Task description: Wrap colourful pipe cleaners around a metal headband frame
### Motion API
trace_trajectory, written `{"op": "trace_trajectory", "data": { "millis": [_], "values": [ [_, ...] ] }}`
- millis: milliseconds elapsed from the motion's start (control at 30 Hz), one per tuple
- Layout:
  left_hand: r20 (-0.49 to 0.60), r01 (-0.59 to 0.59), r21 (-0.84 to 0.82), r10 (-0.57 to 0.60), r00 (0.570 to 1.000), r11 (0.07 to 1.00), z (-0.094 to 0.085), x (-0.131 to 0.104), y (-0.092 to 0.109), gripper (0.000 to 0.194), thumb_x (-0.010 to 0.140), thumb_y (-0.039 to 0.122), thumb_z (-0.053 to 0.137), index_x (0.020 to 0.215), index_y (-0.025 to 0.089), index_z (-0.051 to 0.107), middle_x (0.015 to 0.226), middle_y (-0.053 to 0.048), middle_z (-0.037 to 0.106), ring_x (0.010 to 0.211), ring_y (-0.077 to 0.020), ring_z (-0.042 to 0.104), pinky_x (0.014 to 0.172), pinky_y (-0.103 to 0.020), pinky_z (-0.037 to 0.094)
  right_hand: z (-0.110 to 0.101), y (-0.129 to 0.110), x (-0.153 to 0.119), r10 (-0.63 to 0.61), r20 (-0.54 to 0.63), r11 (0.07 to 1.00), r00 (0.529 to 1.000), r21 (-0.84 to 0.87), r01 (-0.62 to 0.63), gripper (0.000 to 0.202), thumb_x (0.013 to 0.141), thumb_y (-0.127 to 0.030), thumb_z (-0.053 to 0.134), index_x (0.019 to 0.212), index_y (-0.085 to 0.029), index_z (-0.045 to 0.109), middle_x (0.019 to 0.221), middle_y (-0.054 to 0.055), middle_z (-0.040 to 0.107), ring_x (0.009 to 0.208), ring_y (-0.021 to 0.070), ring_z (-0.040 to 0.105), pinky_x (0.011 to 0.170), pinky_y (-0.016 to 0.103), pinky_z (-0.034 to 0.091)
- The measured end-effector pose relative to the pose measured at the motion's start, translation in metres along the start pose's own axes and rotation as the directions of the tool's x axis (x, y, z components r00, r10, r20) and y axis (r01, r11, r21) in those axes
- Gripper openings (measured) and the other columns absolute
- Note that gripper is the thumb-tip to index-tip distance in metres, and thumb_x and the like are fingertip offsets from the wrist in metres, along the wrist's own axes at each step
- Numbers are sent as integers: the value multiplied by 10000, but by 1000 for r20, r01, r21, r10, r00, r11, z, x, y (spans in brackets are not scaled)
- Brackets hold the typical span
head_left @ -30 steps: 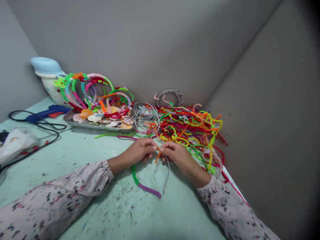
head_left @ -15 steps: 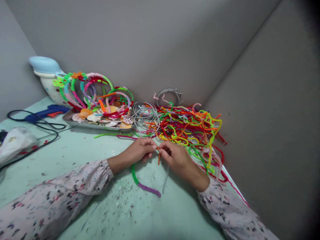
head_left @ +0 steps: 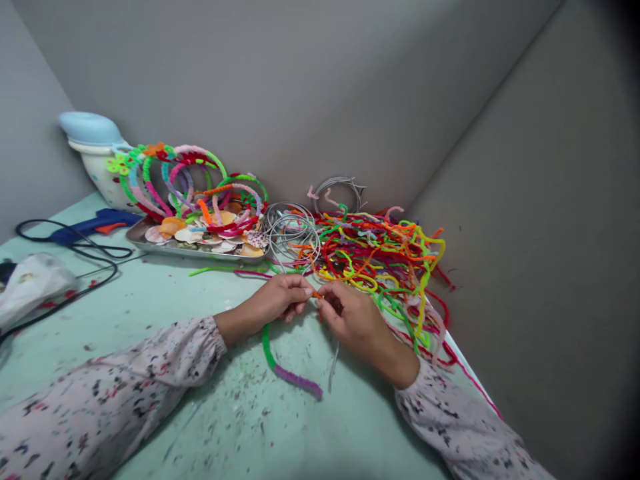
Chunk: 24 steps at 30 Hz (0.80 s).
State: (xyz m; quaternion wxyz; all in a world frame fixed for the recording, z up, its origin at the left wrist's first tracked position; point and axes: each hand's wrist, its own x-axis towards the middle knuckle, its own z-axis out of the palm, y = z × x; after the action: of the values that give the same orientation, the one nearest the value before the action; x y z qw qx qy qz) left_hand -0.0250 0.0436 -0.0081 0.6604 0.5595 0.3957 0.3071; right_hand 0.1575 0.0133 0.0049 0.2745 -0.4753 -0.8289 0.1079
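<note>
My left hand (head_left: 289, 297) is closed in a pinch on a wire wrapped in pipe cleaner, whose green and purple end (head_left: 293, 379) hangs out below the palm and curves over the table. Right beside it, my right hand (head_left: 350, 313) pinches an orange pipe cleaner (head_left: 317, 295) that bridges the small space between the two sets of fingertips. A bare grey wire end (head_left: 333, 367) comes out under my right hand. Inside the grips, the wire itself is hidden by my fingers.
A metal tray (head_left: 200, 253) holds seashells and several fuzzy coloured hoops. Coiled grey wire (head_left: 293, 233) lies beside a heap of pipe cleaners (head_left: 370, 250). On the left are a blue glue gun (head_left: 75, 230), its black cord, a white bag (head_left: 37, 287) and a blue-lidded bin (head_left: 93, 130).
My right fingers have shifted slightly around the orange pipe cleaner, and its dangling end shows less below them. The wire end has swung a little to the right. My left hand stays nearly still.
</note>
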Motion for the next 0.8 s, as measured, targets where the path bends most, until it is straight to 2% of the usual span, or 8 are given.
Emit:
{"op": "trace_trajectory", "data": {
  "millis": [200,400,567,633,700,800],
  "values": [
    [10,-11,10,11,1000,1000,-2,2,-3,226,794,380,573,765,157,552,526,52,505,357,-41,399,366,-172,262,1,-4,-4,-12,-24,987,1000,-158,8,98,850,-218,526,906,-180,597,851,55,628,734,169,582,655,274,407],
    [17,-16,13,15,1000,1000,-1,3,-5,215,800,363,571,778,150,561,535,47,515,358,-38,400,365,-168,276,0,-6,-5,-79,-14,919,997,-389,67,144,885,-224,482,811,-167,592,759,57,620,653,162,565,579,276,343],
    [18,-3,17,3,1000,1000,0,1,-2,216,798,361,578,769,148,561,535,51,513,358,-34,400,366,-161,291,4,-4,-5,-135,-29,871,990,-479,105,213,913,-236,436,787,-163,590,713,45,603,623,154,557,548,284,302],
    [14,5,7,-5,1000,1000,0,0,0,213,795,358,585,773,147,565,536,51,515,360,-32,396,364,-156,286,4,-5,-5,-127,-28,879,992,-466,99,212,911,-234,437,792,-159,595,729,52,607,639,158,560,559,285,311],
    [11,18,-18,-18,1000,1000,0,-1,1,212,791,355,594,771,146,567,531,50,515,358,-29,391,360,-152,273,2,-6,-5,-89,-34,925,995,-373,70,176,895,-242,471,817,-157,604,763,55,619,672,163,566,584,280,338],
    [6,34,-89,-33,999,995,-2,0,1,207,781,348,610,758,149,558,516,52,513,346,-27,388,351,-148,256,-2,-4,-2,35,-55,998,998,-55,-38,188,901,-289,480,848,-174,619,772,33,632,698,155,573,638,268,391]
  ]
}}
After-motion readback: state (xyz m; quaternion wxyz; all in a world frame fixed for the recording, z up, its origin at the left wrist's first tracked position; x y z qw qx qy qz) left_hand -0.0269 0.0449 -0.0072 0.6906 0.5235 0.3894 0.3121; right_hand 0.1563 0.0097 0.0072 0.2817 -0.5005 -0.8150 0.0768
